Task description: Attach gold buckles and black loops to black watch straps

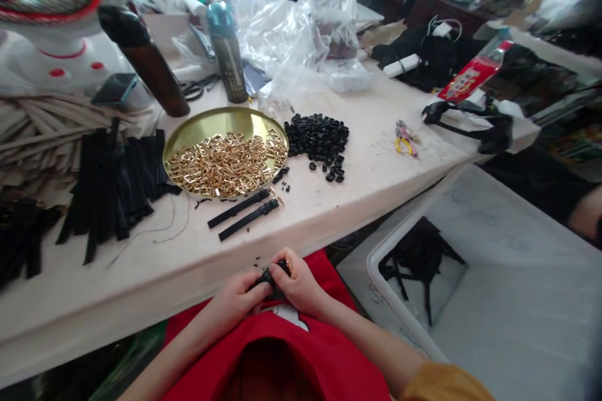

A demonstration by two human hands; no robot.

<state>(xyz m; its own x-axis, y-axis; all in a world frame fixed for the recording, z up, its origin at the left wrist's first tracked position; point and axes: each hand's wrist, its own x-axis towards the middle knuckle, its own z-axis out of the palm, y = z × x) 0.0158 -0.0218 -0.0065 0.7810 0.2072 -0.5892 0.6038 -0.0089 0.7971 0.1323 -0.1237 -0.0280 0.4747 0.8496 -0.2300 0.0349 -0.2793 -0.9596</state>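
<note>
My left hand (247, 294) and my right hand (294, 279) are together at the table's front edge, over my red apron (324, 326). Both pinch a black strap (267, 277), and a bit of gold buckle shows at the right fingertips. Most of the strap is hidden by my fingers. Just beyond my hands lie two black straps with gold buckles (249, 218), side by side. Behind them stands a round gold tray (211, 119) with many gold buckles (226, 163) in it. To its right is a pile of small black loops (320, 138).
Black strips (117, 182) lie in a stack on the left. Small pliers (405, 138) rest on the table at right. A white bin (517, 276) holding black straps (421, 254) stands at my right. Bottles (228, 56), plastic bags (286, 31) and a fan (61, 6) are at the back.
</note>
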